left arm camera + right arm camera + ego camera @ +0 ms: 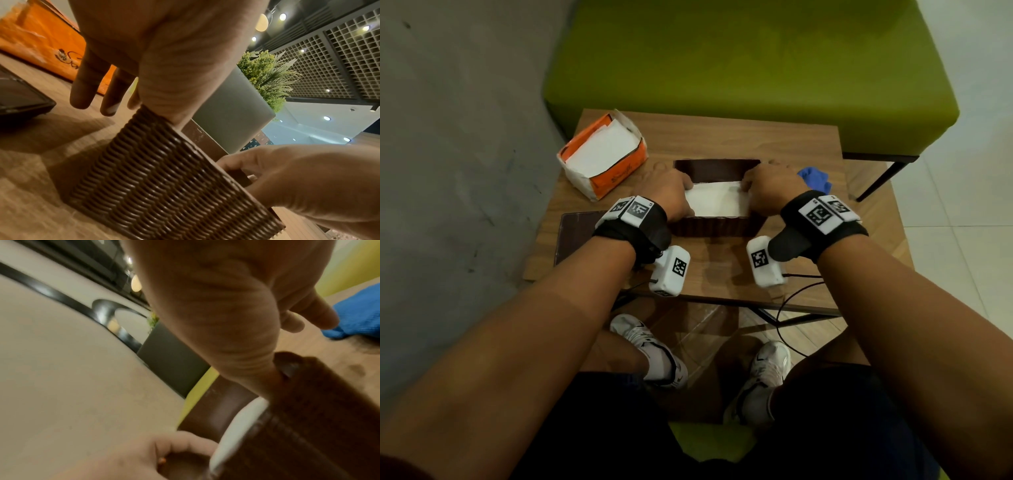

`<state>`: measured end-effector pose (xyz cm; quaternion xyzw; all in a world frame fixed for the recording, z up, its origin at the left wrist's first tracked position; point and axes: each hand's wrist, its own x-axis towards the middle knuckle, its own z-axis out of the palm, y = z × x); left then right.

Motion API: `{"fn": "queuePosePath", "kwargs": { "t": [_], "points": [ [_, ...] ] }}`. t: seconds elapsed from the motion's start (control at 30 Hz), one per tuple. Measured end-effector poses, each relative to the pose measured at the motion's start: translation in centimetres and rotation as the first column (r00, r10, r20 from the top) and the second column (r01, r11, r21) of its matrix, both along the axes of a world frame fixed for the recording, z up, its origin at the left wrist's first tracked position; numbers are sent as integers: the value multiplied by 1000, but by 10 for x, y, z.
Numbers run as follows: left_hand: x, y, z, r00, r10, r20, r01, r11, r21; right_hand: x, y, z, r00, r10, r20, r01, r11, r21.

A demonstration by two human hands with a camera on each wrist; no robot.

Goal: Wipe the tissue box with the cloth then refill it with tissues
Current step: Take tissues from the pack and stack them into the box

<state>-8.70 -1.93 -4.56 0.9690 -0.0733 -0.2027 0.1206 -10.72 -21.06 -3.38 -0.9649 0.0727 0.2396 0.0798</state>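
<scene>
A brown woven tissue box [715, 229] [164, 178] [308, 418] stands open in the middle of the wooden table [722, 137]. A white stack of tissues [717, 202] [236, 426] lies inside it. My left hand [667, 192] [164, 48] is at the box's left end, thumb inside on the stack, fingers [82, 91] hanging straight outside the wall. My right hand [774, 188] [216, 305] is at the right end, thumb down inside the box, other fingers outside. The blue cloth [815, 178] [362, 316] lies crumpled right of the box.
An opened orange and white tissue pack [602, 154] [41, 37] sits at the table's back left. The box's dark lid [577, 236] [18, 97] lies flat at the front left. A green bench [739, 68] stands behind the table; a grey wall is on the left.
</scene>
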Motion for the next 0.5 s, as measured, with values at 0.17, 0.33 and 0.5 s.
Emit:
{"fn": "queuePosePath", "kwargs": {
  "t": [0.17, 0.33, 0.5],
  "points": [
    [-1, 8, 1, 999, 11, 34, -10, 999, -45, 1, -8, 11, 981, -23, 191, 8, 997, 80],
    [0, 3, -1, 1000, 13, 1, -13, 1000, -26, -5, 1, -6, 987, -10, 158, -2, 997, 72],
    [4, -1, -9, 1000, 18, 4, -18, 1000, -3, -5, 2, -18, 994, -16, 106, 12, 999, 31]
  ]
}}
